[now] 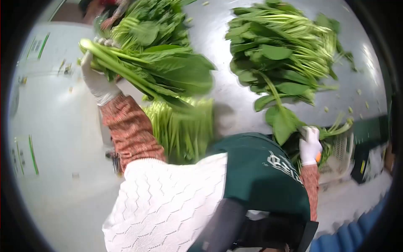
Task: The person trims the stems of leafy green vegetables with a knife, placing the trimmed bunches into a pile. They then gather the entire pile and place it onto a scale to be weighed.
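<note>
My left hand, in a white glove, is closed round the thick pale stems of a bunch of leafy greens. The bunch is raised, its broad leaves pointing right and slightly blurred. My right hand, also gloved in white, is at the table's near right edge with its fingers curled. A small orange end shows beside its palm; the rest of what it grips is hidden. Close by it are a broad green leaf and some loose stems.
A large pile of greens lies on the metal table. More greens are heaped at the back, near another person's hand. Upright pale stems stand before my apron. A light plastic crate sits low at right.
</note>
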`<state>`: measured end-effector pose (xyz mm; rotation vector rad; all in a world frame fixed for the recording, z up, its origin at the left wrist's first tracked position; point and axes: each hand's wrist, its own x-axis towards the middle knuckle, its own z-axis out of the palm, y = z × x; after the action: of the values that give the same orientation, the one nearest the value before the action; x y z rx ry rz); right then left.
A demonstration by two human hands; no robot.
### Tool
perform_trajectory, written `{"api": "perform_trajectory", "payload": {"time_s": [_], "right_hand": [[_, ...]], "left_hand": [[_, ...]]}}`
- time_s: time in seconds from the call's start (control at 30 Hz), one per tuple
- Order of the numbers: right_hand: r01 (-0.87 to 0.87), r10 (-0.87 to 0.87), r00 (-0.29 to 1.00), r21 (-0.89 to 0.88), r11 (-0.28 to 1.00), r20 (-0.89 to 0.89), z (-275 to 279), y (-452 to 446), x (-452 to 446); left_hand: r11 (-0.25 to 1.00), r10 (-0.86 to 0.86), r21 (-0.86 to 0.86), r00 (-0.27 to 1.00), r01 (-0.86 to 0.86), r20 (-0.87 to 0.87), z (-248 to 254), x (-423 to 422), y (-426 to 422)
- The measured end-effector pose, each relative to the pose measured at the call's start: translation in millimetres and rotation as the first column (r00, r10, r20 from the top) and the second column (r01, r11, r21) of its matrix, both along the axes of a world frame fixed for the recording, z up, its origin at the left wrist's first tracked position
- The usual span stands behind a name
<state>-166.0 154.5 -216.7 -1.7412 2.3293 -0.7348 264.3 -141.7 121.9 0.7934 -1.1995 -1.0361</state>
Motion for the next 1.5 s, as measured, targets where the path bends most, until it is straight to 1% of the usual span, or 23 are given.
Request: {"api": "perform_trajectory", "payload": {"time_s": [0.07,0.2,0.27,0.4,0.43,0.47,0.5,0.57,0.6,0.67,0.7,0.77,0.8,0.9,0.97,1.07,1.1,1.13,1.2,1.3,1.4,1.47,1.5], "right_hand": [[0.069,-0.073,0.997,0.206,0.976,0.013,-10.5,24.1,-21.6],[0.148,-0.138,0.989,0.349,0.925,-0.052,-21.6,73.0,-71.7],[0.212,-0.200,0.977,0.467,0.858,-0.075,-31.6,95.0,-92.9],[0.303,-0.296,0.950,0.511,0.805,-0.096,-21.9,105.1,-99.8],[0.275,-0.286,0.957,0.481,0.832,-0.052,-18.6,104.1,-103.0],[0.269,-0.288,0.957,0.481,0.834,-0.036,-16.1,101.8,-105.7],[0.231,-0.259,0.966,0.398,0.888,0.017,-19.7,98.1,-109.6],[0.236,-0.268,0.962,0.321,0.917,0.060,33.0,58.0,-75.5],[0.230,-0.267,0.955,0.251,0.940,0.126,43.6,43.6,-67.1],[0.237,-0.240,0.907,0.053,0.970,0.346,32.1,18.1,-57.5],[0.251,-0.247,0.899,0.037,0.967,0.362,53.6,-4.9,-39.0],[0.254,-0.300,0.842,0.160,0.954,0.449,60.4,-43.2,-22.3],[0.186,-0.193,0.879,0.059,0.981,0.436,67.4,-57.1,-1.2],[-0.121,0.107,0.979,0.071,0.990,0.174,34.7,-74.2,44.2],[-0.102,0.081,0.983,0.122,0.987,0.164,6.0,-66.5,48.5],[0.009,-0.045,0.988,0.231,0.973,0.149,7.0,-38.5,24.7],[0.052,-0.078,0.984,0.168,0.984,0.157,7.8,-20.9,11.1],[0.063,-0.146,0.978,0.459,0.886,0.147,22.6,-11.8,-7.0],[0.042,-0.116,0.989,0.591,0.806,0.089,37.1,14.5,-41.6],[0.230,-0.343,0.750,0.262,0.937,0.565,61.3,-9.2,-55.8],[0.278,-0.262,0.649,0.099,0.956,0.714,45.6,-64.9,-40.5],[0.201,-0.232,0.904,0.123,0.972,0.359,22.0,-108.9,-27.1],[0.316,-0.347,0.903,0.157,0.936,0.254,22.6,-124.5,-14.2]], "left_hand": [[0.944,0.321,-0.009,0.909,-0.330,0.265,23.3,49.5,16.5],[0.886,0.316,-0.100,0.435,-0.452,0.843,35.4,69.0,67.8],[0.886,0.242,-0.035,0.398,-0.462,0.885,6.6,94.4,78.6],[0.828,-0.115,0.152,0.103,-0.540,0.988,-87.1,106.0,104.4],[0.780,-0.137,0.212,0.170,-0.589,0.976,-119.6,117.2,109.7],[0.686,-0.235,0.128,-0.052,-0.716,0.971,-146.9,125.6,110.4],[0.818,-0.057,-0.040,-0.150,-0.574,0.987,-167.3,142.7,120.9],[0.899,0.069,-0.116,-0.124,-0.423,0.990,-188.2,186.4,118.3],[0.851,-0.095,0.071,-0.020,-0.520,0.995,-164.3,168.2,113.9],[0.912,-0.033,-0.146,-0.422,-0.384,0.906,-132.1,157.9,102.8],[0.913,-0.041,-0.147,-0.445,-0.381,0.894,-119.9,155.2,94.1],[0.945,-0.038,-0.057,-0.284,-0.321,0.958,-93.5,106.9,72.8],[0.950,-0.021,-0.045,-0.209,-0.308,0.978,-85.2,76.4,68.8],[0.995,-0.002,0.005,0.033,-0.098,0.999,-91.6,9.7,49.3],[0.993,-0.092,0.084,0.106,0.079,0.990,-104.0,-51.7,45.8],[0.887,-0.075,0.058,0.018,0.457,0.997,-132.4,-126.1,41.6],[0.828,-0.022,-0.035,0.096,0.560,0.995,-145.8,-149.3,44.2],[0.774,-0.085,-0.001,0.105,0.633,0.991,-152.5,-172.5,46.2],[0.641,-0.167,0.120,-0.014,0.759,0.986,-168.3,-213.1,55.2],[0.445,-0.175,0.204,-0.139,0.872,0.975,-190.9,-247.0,73.4],[0.420,-0.234,0.293,-0.209,0.859,0.949,-216.8,-263.7,93.0],[0.463,-0.243,0.266,-0.167,0.845,0.956,-232.3,-265.9,98.6],[0.500,-0.218,0.193,-0.094,0.844,0.971,-236.6,-267.5,97.6]]}}
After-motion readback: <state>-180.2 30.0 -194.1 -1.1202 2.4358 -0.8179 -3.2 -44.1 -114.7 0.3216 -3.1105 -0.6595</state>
